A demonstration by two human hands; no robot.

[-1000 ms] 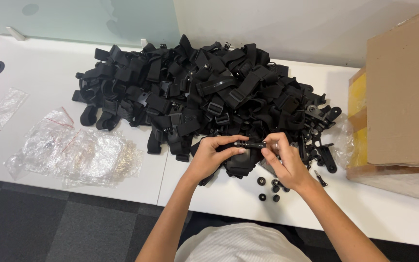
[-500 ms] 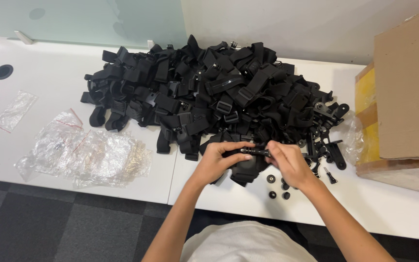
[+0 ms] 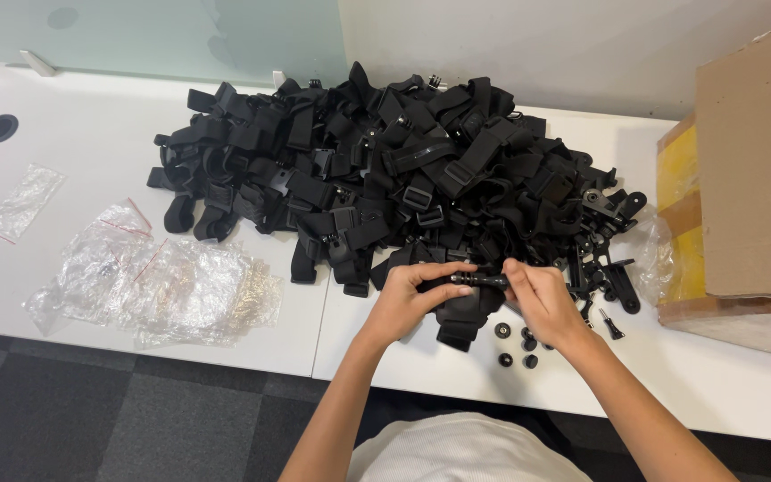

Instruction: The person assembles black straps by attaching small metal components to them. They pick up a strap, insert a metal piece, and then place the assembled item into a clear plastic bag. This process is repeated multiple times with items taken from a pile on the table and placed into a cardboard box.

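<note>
My left hand (image 3: 414, 299) and my right hand (image 3: 542, 299) meet just below the centre of the frame, both with fingers pinched shut on a long black screw (image 3: 481, 280) held level between them. Under it lies a black strap mount (image 3: 462, 314) on the white surface (image 3: 725, 384), at the near edge of a big heap of black straps (image 3: 385, 170). Small black knobs (image 3: 515, 346) lie just below my right hand. Crumpled clear bags (image 3: 158, 286) sit at lower left, a cardboard box (image 3: 751, 178) at the right edge
</note>
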